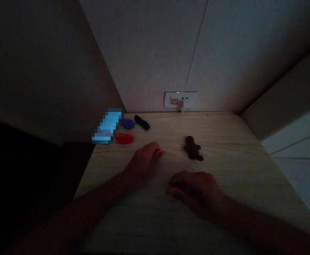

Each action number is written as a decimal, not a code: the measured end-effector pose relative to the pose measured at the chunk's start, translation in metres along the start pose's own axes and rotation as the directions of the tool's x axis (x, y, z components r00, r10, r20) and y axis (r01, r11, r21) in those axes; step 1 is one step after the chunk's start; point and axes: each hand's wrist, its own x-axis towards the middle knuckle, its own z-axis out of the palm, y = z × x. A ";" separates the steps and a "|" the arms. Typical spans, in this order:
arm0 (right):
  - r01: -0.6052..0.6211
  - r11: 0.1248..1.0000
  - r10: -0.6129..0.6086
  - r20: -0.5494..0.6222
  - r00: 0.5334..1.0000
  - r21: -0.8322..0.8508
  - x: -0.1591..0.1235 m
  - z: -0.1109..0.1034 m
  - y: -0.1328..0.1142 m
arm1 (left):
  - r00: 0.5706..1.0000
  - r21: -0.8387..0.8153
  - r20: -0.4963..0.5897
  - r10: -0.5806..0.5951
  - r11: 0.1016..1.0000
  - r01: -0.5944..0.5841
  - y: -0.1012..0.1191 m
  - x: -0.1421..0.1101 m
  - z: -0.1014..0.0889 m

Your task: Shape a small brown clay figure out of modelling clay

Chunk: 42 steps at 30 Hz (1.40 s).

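Note:
The scene is dim. My left hand (143, 163) rests on a light wooden tabletop (232, 166) with its fingers curled into a loose fist; I see nothing in it. My right hand (194, 193) lies palm down nearer to me, fingers bent under and pressed to the wood. Just beyond both hands lies a small dark brown figure-shaped lump (193, 148), touched by neither hand. At the far left of the table sit a red lump (124, 139), a purple lump (127, 123) and a black roll (142, 122).
A blurred light blue object (107, 126) lies at the table's left edge beside the red lump. A white wall socket (180, 99) with something plugged in sits on the back wall. Walls close the table in on the left, back and right.

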 end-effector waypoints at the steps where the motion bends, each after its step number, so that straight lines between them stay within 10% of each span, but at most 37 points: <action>1: -0.019 1.000 0.019 -0.005 1.000 0.015 0.002 -0.001 0.000 | 1.000 0.017 0.004 0.020 1.000 -0.021 -0.002 0.000 0.002; 18: -0.182 0.934 0.171 0.063 0.983 0.307 0.004 0.002 0.005 | 0.979 0.230 0.050 0.199 0.951 -0.205 -0.004 -0.001 0.011; 31: -0.259 0.886 0.285 -0.010 0.959 0.384 0.001 0.003 0.008 | 0.938 0.086 -0.256 0.235 0.972 -0.220 0.007 -0.007 -0.001; 36: -0.113 0.942 0.157 -0.116 0.981 0.317 0.005 0.004 0.008 | 0.914 -0.237 -0.381 0.142 0.940 -0.245 0.018 -0.010 -0.003; 39: -0.044 0.984 0.082 -0.220 0.972 0.171 0.011 -0.003 0.004 | 0.949 -0.640 -0.295 -0.107 0.760 -0.114 0.035 0.000 0.000; 42: 0.031 0.995 -0.061 -0.341 0.938 -0.093 0.025 -0.020 -0.001 | 0.944 -0.941 -0.057 -0.325 0.333 0.057 0.066 0.019 0.002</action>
